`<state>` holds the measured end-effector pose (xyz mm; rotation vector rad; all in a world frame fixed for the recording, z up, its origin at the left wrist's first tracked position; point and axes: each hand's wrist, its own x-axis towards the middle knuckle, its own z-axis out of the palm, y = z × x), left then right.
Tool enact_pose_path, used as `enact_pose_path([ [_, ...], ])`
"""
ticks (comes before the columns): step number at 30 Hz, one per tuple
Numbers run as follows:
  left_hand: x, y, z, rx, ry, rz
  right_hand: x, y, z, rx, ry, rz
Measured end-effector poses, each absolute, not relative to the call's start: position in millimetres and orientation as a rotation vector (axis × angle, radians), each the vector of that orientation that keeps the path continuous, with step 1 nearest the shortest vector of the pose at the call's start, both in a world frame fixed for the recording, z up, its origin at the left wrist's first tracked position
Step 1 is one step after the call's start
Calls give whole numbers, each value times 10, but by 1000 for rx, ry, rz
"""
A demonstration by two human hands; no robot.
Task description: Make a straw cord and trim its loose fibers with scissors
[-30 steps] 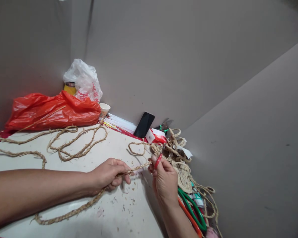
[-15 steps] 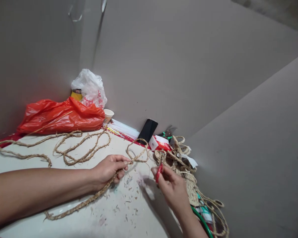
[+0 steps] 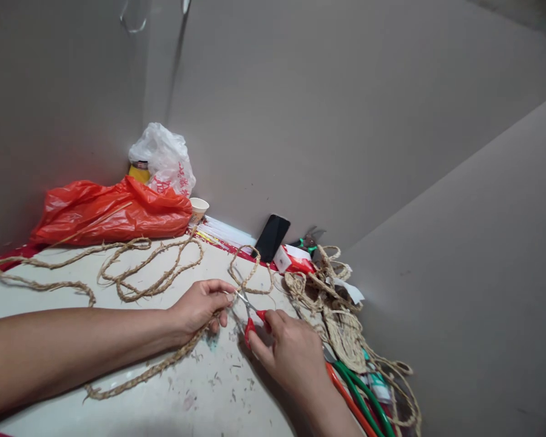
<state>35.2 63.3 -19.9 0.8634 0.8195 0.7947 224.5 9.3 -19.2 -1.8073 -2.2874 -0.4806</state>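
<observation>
My left hand (image 3: 206, 305) is closed around a braided straw rope (image 3: 164, 368), pinching it between thumb and forefinger. One end of this rope trails down toward the lower left of the table; beyond my fingertips it bends into a loop (image 3: 231, 262). In my right hand (image 3: 289, 346) are small red-handled scissors (image 3: 250, 328), with fingers in the handles. The scissor blades are spread, and their tips reach the rope right beside my left fingertips. Whether the blades touch a strand I cannot tell.
More straw rope (image 3: 131, 291) lies in loops at the left. Behind it are an orange plastic bag (image 3: 113, 212), a white bag (image 3: 166, 158) and a paper cup (image 3: 199, 208). A phone (image 3: 272, 238) leans on the wall. Rope coils (image 3: 346, 337) and green-handled cutters (image 3: 364, 394) crowd the right edge.
My right hand has moved left, bringing the scissors with opened blades up to the rope at my left fingertips. The rope's loop has shifted slightly; my left hand has barely moved.
</observation>
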Motion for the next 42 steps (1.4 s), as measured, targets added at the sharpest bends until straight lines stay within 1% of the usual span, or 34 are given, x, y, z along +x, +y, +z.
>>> enact_pose_path([
  [7,356,634,-217,851,847,800,2188,81,-223,-1881,-2312,-454],
  [14,353,653,-237,851,851,797,2220,82,-283,-1849,-2326,-376],
  [23,362,636,-249,833,853,786,2128,49,-279,-1779,-2322,-544],
  [27,367,645,-229,837,869,785,2132,57,-289,-1774,-2322,-557],
  [33,352,657,-213,832,877,779,2204,91,-340,-1669,-2326,-416],
  [37,351,662,-213,837,858,814,2299,130,-366,-1689,-2182,-287],
  [42,355,693,-204,822,837,866,2416,186,-313,-1743,-2136,-255],
])
